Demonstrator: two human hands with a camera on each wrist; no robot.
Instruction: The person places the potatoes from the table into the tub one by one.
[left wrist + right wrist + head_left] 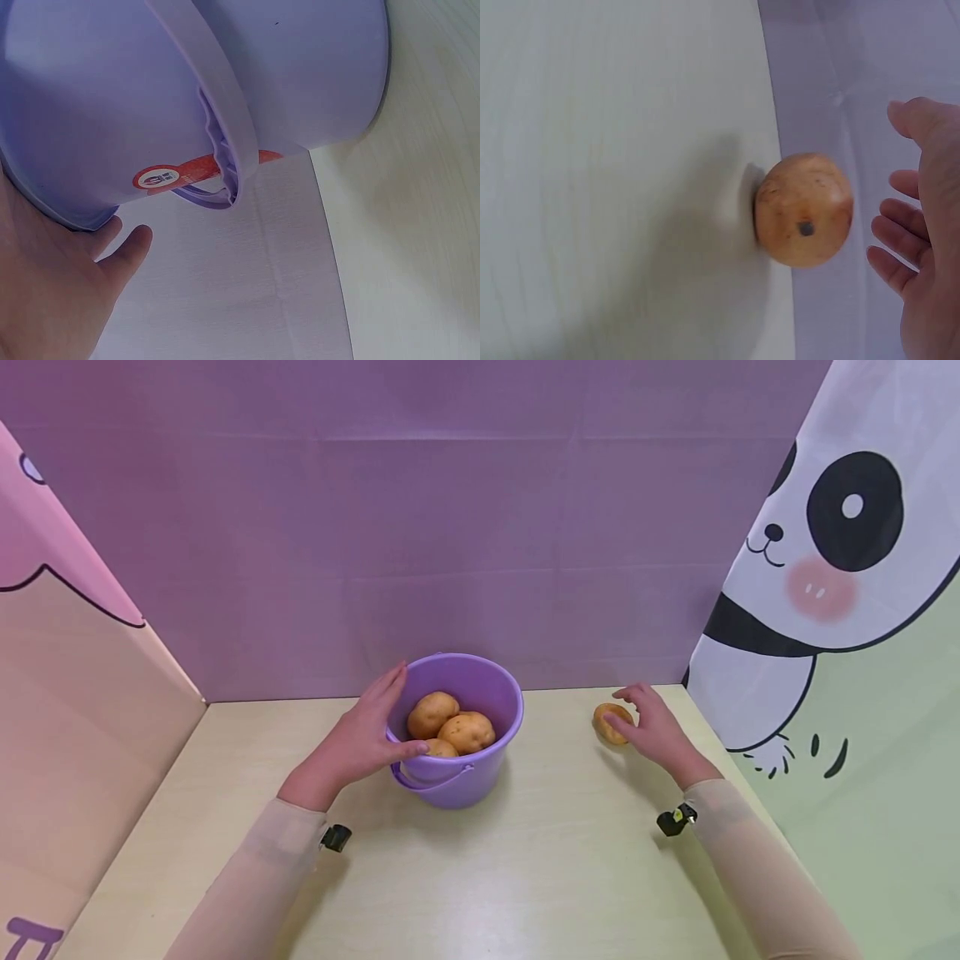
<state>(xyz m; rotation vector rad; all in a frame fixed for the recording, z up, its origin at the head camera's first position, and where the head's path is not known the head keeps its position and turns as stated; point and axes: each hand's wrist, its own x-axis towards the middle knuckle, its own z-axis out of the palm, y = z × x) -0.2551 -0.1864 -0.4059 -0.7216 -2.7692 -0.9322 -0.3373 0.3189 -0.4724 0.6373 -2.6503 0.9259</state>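
Note:
A purple bucket [480, 777] stands upright on the table, and several potatoes [467, 732] lie inside it. My left hand [367, 727] rests against the bucket's left rim with its fingers and thumb spread, the thumb reaching across the front rim. In the left wrist view, the bucket's side [315, 75] fills the upper part, with the left hand [52, 277] beside its rim. A single potato [609, 724] lies on the table at the right. Over it hovers my right hand [656, 731], fingers loosely bent; the right wrist view shows a gap between potato [804, 210] and hand [930, 240].
The pale wooden table [525, 877] ends at a purple backdrop [465, 527]. A panda-printed panel [847, 610] borders the right side, and a pink and beige panel [82, 693] the left. The bucket's handle [435, 787] hangs down at its front.

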